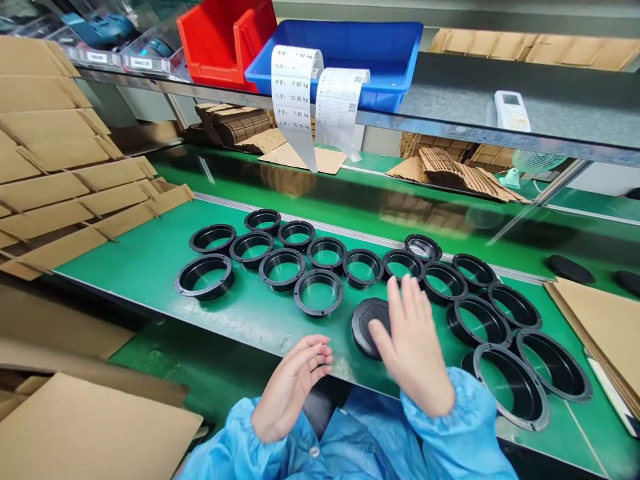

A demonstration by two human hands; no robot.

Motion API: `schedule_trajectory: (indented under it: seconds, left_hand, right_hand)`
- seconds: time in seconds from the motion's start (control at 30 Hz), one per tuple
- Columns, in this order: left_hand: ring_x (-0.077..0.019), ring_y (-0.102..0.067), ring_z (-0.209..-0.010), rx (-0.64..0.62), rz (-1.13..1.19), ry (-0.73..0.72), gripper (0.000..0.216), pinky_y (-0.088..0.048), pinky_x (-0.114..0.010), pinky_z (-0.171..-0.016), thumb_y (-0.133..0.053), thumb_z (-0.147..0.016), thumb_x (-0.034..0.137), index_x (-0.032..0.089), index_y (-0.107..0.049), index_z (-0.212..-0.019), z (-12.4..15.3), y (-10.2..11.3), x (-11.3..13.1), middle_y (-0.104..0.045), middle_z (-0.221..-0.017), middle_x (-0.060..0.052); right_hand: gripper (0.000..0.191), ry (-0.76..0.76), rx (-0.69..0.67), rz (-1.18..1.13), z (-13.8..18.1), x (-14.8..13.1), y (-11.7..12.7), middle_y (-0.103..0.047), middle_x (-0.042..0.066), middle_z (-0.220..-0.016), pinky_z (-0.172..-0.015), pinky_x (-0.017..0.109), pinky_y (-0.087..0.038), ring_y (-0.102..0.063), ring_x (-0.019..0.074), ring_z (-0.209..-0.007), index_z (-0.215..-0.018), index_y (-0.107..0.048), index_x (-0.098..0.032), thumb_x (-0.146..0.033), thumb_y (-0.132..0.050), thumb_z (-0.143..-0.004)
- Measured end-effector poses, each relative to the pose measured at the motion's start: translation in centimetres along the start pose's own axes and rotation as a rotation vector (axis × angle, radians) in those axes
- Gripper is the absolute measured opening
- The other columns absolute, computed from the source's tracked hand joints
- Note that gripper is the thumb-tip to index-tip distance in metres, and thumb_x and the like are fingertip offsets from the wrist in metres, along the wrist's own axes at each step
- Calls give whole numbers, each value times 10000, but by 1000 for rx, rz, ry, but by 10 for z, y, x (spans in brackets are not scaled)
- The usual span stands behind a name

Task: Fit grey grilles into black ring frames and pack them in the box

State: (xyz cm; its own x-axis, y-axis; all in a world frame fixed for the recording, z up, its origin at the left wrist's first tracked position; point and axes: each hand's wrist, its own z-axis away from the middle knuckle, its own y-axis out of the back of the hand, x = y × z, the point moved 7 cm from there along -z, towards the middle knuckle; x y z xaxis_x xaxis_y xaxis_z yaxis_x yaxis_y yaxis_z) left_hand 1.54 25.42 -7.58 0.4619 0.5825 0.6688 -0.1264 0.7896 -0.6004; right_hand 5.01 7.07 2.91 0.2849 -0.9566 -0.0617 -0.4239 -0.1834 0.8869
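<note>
The black rings point(318, 291) look like glossy moulded plastic, as does the round black cap point(367, 325) under the right hand point(413, 347). The green bench top point(150, 257) is smooth and shiny. Flat cardboard sheets point(65, 193) are matt brown; the blue sleeves point(450, 427) are thin, slightly sheeny cloth.

right hand point(413, 347) flat on black disc point(367, 323); left hand point(293, 387) empty.

shelf above: red bin point(220, 40), blue tray point(350, 53), hanging paper labels point(295, 100)
far left: flat cardboard stacks point(65, 173)
far right: white remote point(511, 110), small fan point(537, 163)
</note>
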Motion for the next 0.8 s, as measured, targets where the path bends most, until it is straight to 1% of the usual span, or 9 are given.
schedule_trajectory:
  seconds: [0.07, 0.17, 0.27, 0.33, 0.43, 0.53, 0.6, 0.67, 0.8]
  left_hand:
    - [-167, -601, -896, 48, 12, -34, 292, -493, -292, -834, -746, -793, 283, 156, -652, -1039, 1, 8, 4, -645, -912, -52]
    - [-164, -594, -884, 75, 12, -60, 295, -489, -286, -824, -758, -780, 307, 163, -650, -1014, 2, 12, 5, -637, -893, -44]
    - [-169, -595, -896, 69, -52, -110, 292, -483, -287, -825, -746, -792, 340, 167, -651, -1008, 3, 8, 5, -638, -904, -49]
    - [-171, -597, -916, 53, -151, -162, 278, -477, -283, -833, -719, -811, 356, 173, -653, -1010, 2, 1, 6, -639, -918, -50]
    - [-163, -603, -898, 12, -360, -229, 291, -481, -278, -812, -678, -835, 382, 179, -654, -1043, -7, -14, 5, -628, -961, -51]
    - [-144, -616, -815, -32, -490, -259, 401, -501, -286, -758, -685, -828, 411, 176, -629, -1148, -24, -31, -2, -607, -1050, -64]
    - [-129, -620, -740, -42, -482, -275, 456, -511, -289, -714, -715, -800, 424, 163, -611, -1159, -35, -41, -6, -602, -1048, -62]
    - [-120, -620, -668, -50, -436, -304, 473, -514, -287, -681, -747, -774, 432, 146, -605, -1124, -39, -51, -7, -602, -949, -36]
    - [-149, -657, -647, -186, -367, -326, 475, -539, -298, -677, -740, -808, 442, 125, -621, -1141, -24, -81, 0, -628, -802, -22]
  right_hand:
    - [734, -14, 51, -8, -9, -1, 0, -174, 222, -1626, -1212, 557, -212, -146, 358, -1512, -1581, -198, -19, -498, -316, -1038]
    - [675, 33, -69, 8, -11, -11, -38, -348, 261, -1546, -1201, 550, -227, -293, 368, -1460, -1513, -365, 16, -458, -356, -1033]
    - [662, 11, -171, -16, -6, -8, -69, -350, 248, -1550, -1196, 547, -232, -314, 365, -1451, -1503, -402, -3, -462, -376, -1026]
    - [665, -37, -156, -114, -3, 4, -67, -360, 219, -1554, -1197, 546, -232, -325, 343, -1449, -1513, -390, -23, -481, -320, -1036]
    - [706, -250, -51, -335, 7, 41, -51, -438, 183, -1514, -1174, 511, -298, -385, 308, -1410, -1502, -412, -59, -557, -250, -1029]
    - [752, -465, -3, -519, 30, 74, -52, -549, 194, -1391, -1122, 497, -363, -461, 329, -1325, -1374, -557, -88, -676, -332, -962]
    - [715, -540, -36, -653, 45, 81, -65, -610, 178, -1288, -1095, 497, -382, -522, 329, -1241, -1270, -626, -128, -709, -403, -917]
    - [673, -635, -16, -784, 60, 83, -76, -634, 153, -1232, -1083, 480, -389, -551, 317, -1189, -1214, -647, -159, -719, -479, -880]
    - [595, -850, 59, -1265, 72, 76, -91, -672, 97, -1182, -1010, 390, -446, -580, 278, -1125, -1104, -687, -181, -694, -657, -803]
